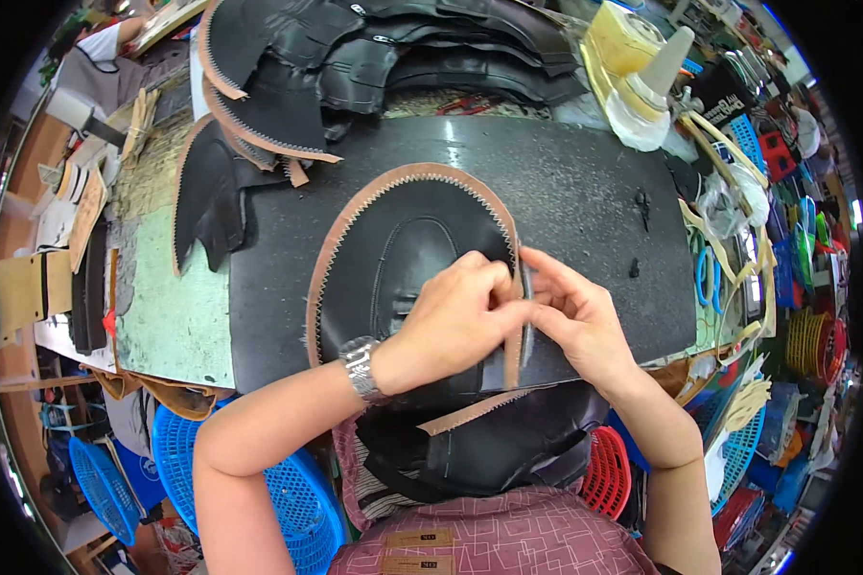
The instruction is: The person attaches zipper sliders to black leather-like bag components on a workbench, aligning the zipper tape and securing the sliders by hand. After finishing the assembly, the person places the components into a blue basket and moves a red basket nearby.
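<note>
A large rounded black leather piece [357, 259] lies on the dark work mat [585, 192], its curved rim lined with a brown zigzag-cut strip [408, 175]. At the right side of that rim, my left hand [460, 316], with a metal watch at the wrist, is closed on the edge strip. My right hand [583, 321] faces it from the right, thumb and fingers bent and pinching the same edge. The fingertips of both hands nearly meet, so the exact pinch is partly hidden. The piece's lower end hangs over the table's near edge onto my lap.
More black leather pieces [307, 67] with brown zigzag rims are heaped at the back. A yellowish container [623, 40] and a pale cone [666, 62] stand at back right. Blue-handled scissors [708, 280] lie at right. Below are a blue basket [177, 450] and a red basket [609, 474].
</note>
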### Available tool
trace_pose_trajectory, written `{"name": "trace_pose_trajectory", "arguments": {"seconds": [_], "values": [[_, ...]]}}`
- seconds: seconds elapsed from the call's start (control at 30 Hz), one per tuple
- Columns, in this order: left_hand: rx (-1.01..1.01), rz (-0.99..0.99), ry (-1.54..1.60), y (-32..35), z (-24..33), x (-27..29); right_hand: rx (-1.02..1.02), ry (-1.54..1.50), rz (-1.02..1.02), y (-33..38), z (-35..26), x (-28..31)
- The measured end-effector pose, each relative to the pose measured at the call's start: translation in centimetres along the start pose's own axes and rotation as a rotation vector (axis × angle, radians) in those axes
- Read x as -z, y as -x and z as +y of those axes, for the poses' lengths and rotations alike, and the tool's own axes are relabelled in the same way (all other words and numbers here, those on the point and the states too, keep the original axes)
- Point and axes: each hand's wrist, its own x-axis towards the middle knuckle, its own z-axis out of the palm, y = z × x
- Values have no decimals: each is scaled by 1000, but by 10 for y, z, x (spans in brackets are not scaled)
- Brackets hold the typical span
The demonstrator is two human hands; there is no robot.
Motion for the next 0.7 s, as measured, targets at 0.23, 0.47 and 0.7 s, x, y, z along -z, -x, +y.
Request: {"name": "trace_pose_trajectory", "arguments": {"seconds": [0.23, 0.47, 0.7], "values": [[312, -65, 1105, 9, -23, 23, 653, 870, 332, -5, -1, 12], [233, 110, 1118, 14, -27, 14, -125, 331, -257, -30, -5, 3], [86, 269, 867, 12, -27, 2, -374, 188, -465, -48, -15, 1]]}}
